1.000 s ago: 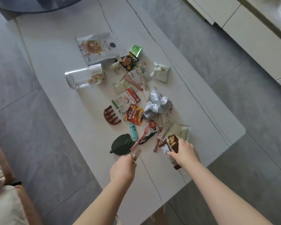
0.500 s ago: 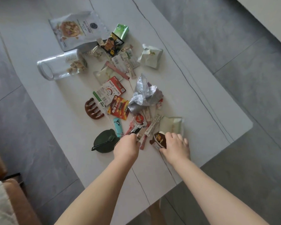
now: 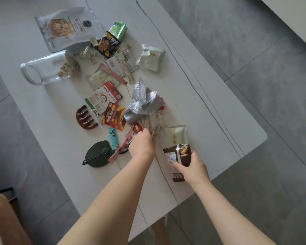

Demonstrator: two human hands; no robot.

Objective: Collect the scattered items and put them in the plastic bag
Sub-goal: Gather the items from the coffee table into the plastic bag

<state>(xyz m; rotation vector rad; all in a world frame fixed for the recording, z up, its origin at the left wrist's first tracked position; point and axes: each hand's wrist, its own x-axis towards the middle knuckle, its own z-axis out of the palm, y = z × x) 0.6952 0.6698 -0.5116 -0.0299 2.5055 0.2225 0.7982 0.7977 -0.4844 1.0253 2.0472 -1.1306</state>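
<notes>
Since the earlier frame, right hand [image 3: 193, 167] has drawn the brown snack packet [image 3: 179, 160] nearer the table [image 3: 219, 121] edge, grasping it, long axis pointing away. Left hand [image 3: 142, 144] has shifted right onto thin sachets [image 3: 148, 122]; its grip cannot be told. Beyond: one crumpled grey plastic bag [image 3: 143, 103], one brown claw clip [image 3: 85, 117], one toppled clear jar [image 3: 49, 67].

Jar [image 3: 48, 68] lying at the table's [image 3: 210, 68] left — crumpled bag [image 3: 143, 103] mid-table, hair claw [image 3: 85, 117] to its left
</notes>
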